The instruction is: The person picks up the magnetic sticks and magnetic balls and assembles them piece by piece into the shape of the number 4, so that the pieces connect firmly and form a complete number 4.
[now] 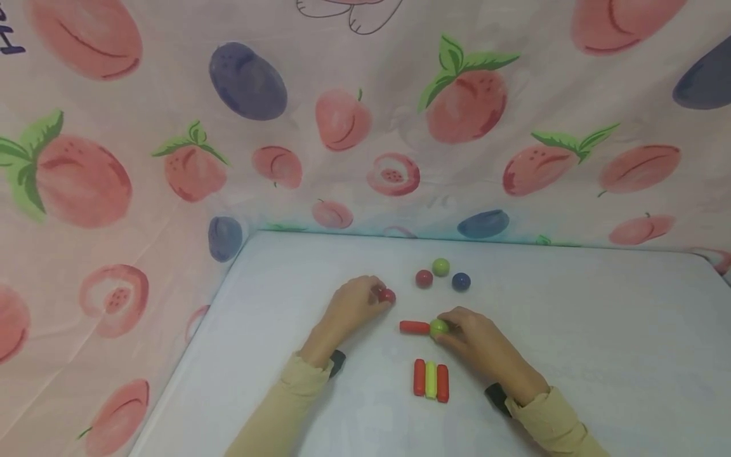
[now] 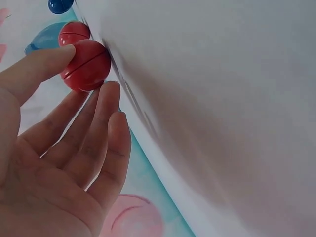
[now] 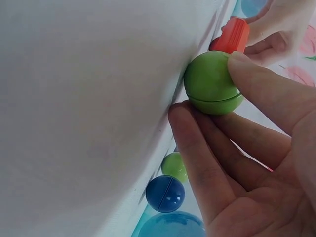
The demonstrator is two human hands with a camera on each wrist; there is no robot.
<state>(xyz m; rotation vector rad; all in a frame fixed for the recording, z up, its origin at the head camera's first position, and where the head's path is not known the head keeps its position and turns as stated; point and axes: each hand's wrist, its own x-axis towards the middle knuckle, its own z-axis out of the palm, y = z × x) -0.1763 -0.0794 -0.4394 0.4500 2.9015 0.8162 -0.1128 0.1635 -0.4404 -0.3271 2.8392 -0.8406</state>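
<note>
Left hand [image 1: 356, 303] pinches a red ball [image 2: 91, 69] between thumb and fingers, just above or on the counter [image 1: 571, 330], cannot tell which; ball is round, glossy, deep red, one thin dark seam around it; right hand [image 1: 476, 339] holds a green ball [image 3: 210, 81] between thumb and fingers; this one is light green, smooth, shiny, also with a thin seam line, which shows low on it in the right wrist view; green ball sits at the right end of a red stick [image 1: 414, 327], the two appear to touch, cannot tell if joined; stick is short, straight, bright red-orange in the right wrist view, with fine lengthwise grooves, lying crosswise between the hands.

Beyond the hands, three loose balls in a loose cluster: second red ball [image 1: 424, 278] on the left, second green ball [image 1: 441, 266] farthest back, dark blue ball [image 1: 461, 282] on the right, glossy with a seam; nearer the person, three sticks side by side, left red bar [image 1: 419, 377], yellow bar [image 1: 431, 379] in the middle, right red bar [image 1: 442, 383]; fruit-print cloth [image 1: 320, 57] rises behind the counter; beige sleeves [image 1: 274, 406] on both arms.
</note>
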